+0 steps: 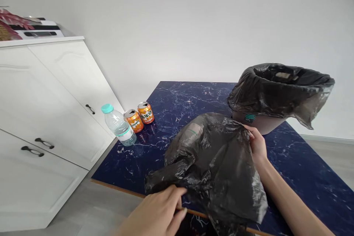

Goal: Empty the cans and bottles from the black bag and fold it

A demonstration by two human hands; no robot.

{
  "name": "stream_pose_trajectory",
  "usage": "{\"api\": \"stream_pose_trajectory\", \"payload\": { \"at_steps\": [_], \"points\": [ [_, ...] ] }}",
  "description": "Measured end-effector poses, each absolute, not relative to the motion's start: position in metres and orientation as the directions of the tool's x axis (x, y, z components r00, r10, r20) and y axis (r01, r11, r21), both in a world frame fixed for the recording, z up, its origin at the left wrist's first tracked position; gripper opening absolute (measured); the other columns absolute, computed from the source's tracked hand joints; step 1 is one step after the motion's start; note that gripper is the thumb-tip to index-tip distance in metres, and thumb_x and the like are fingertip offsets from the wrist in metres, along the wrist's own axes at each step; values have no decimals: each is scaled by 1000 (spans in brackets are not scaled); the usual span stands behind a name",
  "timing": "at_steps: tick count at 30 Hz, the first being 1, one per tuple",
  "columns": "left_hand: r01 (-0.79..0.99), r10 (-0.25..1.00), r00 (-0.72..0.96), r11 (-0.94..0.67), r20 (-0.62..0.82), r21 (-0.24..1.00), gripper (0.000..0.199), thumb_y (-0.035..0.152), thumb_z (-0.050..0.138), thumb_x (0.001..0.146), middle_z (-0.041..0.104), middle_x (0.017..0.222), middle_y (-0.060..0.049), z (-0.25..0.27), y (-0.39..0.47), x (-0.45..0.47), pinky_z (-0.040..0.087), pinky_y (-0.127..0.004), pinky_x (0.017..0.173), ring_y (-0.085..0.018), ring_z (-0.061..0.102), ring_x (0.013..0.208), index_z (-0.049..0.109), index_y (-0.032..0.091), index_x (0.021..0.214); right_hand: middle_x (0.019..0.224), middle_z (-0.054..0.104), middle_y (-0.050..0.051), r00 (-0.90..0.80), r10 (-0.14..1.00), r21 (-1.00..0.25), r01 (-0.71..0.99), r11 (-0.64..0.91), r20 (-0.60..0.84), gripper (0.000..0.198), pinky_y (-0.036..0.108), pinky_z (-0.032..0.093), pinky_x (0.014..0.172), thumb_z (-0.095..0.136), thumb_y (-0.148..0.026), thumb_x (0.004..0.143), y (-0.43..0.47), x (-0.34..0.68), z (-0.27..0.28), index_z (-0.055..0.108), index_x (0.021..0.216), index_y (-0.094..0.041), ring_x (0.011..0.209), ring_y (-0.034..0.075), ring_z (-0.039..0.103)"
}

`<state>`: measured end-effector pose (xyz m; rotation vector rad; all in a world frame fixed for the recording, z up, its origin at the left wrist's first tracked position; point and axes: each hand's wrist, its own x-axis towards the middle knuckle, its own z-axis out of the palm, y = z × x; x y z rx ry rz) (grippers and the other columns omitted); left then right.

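A black plastic bag (221, 162) lies over the front of the table, crumpled and partly hanging past the edge. Through its thin film shows a pale shape with a green stripe, perhaps a bottle. My right hand (257, 145) pinches the bag's upper right edge. At the bag's lower left, my left hand (162, 208) is beside the front table edge, slightly blurred, thumb and forefinger apart, with no bag visibly gripped between them. Behind the right hand stands a bin (260, 122) lined with another black bag (276, 97).
On the blue marbled table (193, 97), a clear bottle with a teal cap (118, 125) stands at the left beside two orange drink cans, one nearer (134, 121) and one farther (146, 113). A white cabinet (55, 99) stands left of the table. A wall (193, 25) rises behind.
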<state>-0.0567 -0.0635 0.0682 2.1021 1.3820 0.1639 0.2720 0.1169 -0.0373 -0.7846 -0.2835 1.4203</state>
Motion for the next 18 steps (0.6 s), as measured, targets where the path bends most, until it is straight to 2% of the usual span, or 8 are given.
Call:
{"api": "stream_pose_trajectory", "payload": {
  "at_steps": [3,6,8,11,13,15,17,18],
  "points": [
    [818,928,373,-328,-1,473,37,30,46,108,79,111,-9,48,-56,-51,60,-35,74,-28,80,88,53,30,145,80,83,-3,142,946,-626,-776,-76,-290,25,44,70,78,80,-22,67,117,271,-37,81,91,-29,85,32,83],
    [809,907,364,-420,212,410,54,30,48,109,71,140,-16,39,-49,-46,65,-42,89,-35,77,118,35,32,161,79,83,-3,128,944,-620,-779,-94,-303,24,44,70,77,80,-24,67,118,270,-38,81,91,-28,85,32,83],
    [794,873,368,-475,321,381,62,27,50,108,65,149,-17,36,-48,-42,64,-46,100,-36,70,134,27,34,166,78,83,-3,121,943,-615,-782,-101,-309,23,45,70,77,80,-26,68,118,270,-38,81,91,-28,84,33,83],
    [748,814,303,-525,495,406,63,20,55,105,66,144,-16,29,-51,-38,60,-44,110,-32,65,140,28,31,161,77,83,-2,115,942,-607,-788,-106,-314,22,44,69,77,81,-27,69,119,270,-39,81,91,-28,84,33,83],
    [718,773,253,-553,582,422,52,20,60,102,70,133,-15,24,-52,-37,61,-39,106,-29,70,133,36,29,147,78,83,-2,112,943,-601,-792,-106,-314,24,44,69,77,81,-27,69,119,270,-39,81,92,-28,84,32,83],
    [719,793,303,-554,529,418,34,21,60,101,74,118,-10,22,-49,-38,64,-34,96,-26,77,117,46,30,130,78,83,-2,107,945,-598,-794,-106,-310,24,44,69,77,81,-27,68,119,269,-38,81,93,-28,83,32,83],
    [748,834,417,-540,361,385,21,23,55,103,77,112,-7,24,-43,-38,64,-33,92,-25,79,106,55,31,123,79,83,-2,100,948,-598,-795,-107,-303,25,44,69,76,81,-27,68,119,269,-37,81,93,-27,82,32,82],
    [763,845,461,-533,269,366,22,24,53,103,78,113,-7,27,-39,-38,63,-34,93,-26,79,106,59,30,123,79,83,-2,96,950,-598,-794,-107,-298,25,44,69,76,82,-27,68,119,268,-36,81,93,-27,82,32,82]
  ]
}}
